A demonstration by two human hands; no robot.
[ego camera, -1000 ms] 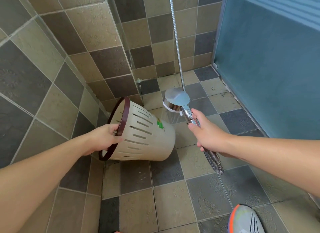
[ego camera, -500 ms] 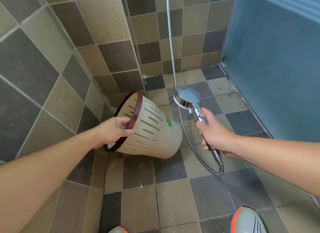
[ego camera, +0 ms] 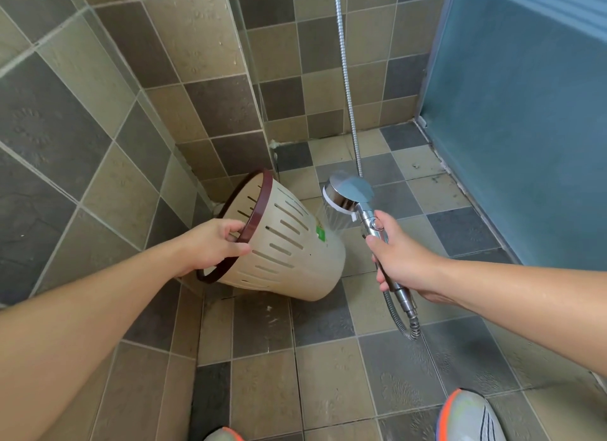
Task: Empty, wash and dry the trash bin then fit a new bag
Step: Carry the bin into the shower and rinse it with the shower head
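A cream slotted trash bin (ego camera: pixel 289 250) with a dark brown rim and a green sticker is tipped on its side above the tiled floor, its mouth facing left. My left hand (ego camera: pixel 213 243) grips the brown rim, fingers hooked inside. My right hand (ego camera: pixel 400 256) holds the chrome handle of a shower head (ego camera: pixel 348 196), which points down and left at the bin's outer wall. Water sprays from it onto the bin near the sticker.
The metal shower hose (ego camera: pixel 348 95) runs up the back wall and loops below my right hand. A blue frosted door (ego camera: pixel 519 128) closes the right side. Tiled walls stand left and behind. Two shoes (ego camera: pixel 469 417) show at the bottom edge.
The bin's mouth has tilted up a little in my left hand. The shower head has stayed beside the bin's base, still spraying; the view has shifted slightly.
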